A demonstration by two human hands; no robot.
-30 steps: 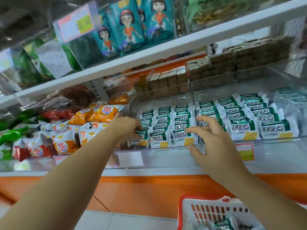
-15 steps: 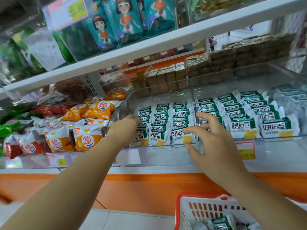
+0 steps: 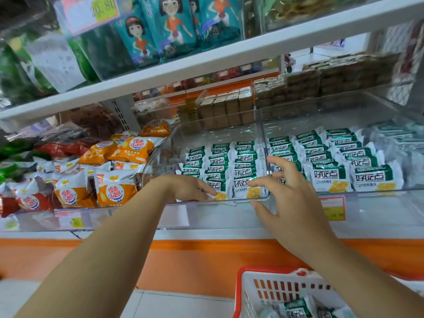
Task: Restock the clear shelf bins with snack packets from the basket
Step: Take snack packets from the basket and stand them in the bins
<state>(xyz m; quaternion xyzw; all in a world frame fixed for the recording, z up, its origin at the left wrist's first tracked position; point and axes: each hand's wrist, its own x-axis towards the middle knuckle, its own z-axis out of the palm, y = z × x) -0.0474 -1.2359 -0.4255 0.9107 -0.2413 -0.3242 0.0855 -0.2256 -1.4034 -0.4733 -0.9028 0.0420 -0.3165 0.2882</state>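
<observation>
Nearest, at the lower right, stands the white basket (image 3: 275, 277) with its red rim, and in it lie a few green-and-white snack packets (image 3: 296, 307). Both bare forearms reach up from the lower edge to the shelf front, above an orange band (image 3: 206, 251). The right hand (image 3: 291, 207) is spread wide and holds nothing. Its thumb is at the lower front edge of the middle clear bin (image 3: 215, 134), and its fingers are loosely curved above the bin's front right corner, the index tip just beside the front packet (image 3: 246, 188) of the right-hand row. The left hand (image 3: 183, 188) is at the same bin's front left. Its fingers are stretched out to the right and rest against the front packet of the left row, with no grip on it visible. This bin holds three rows of the same green-and-white packets standing one behind another, with bare space at its back. The clear bin to its right (image 3: 390, 191) holds more rows of them, above a red-and-yellow price tag (image 3: 333, 208). To the left, orange-and-white packets (image 3: 115, 191) are heaped loosely. Farther back are stacks of brown wrapped blocks (image 3: 229, 106). On the white upper shelf (image 3: 229, 58) stand teal packets (image 3: 174, 26) printed with a cartoon girl.
</observation>
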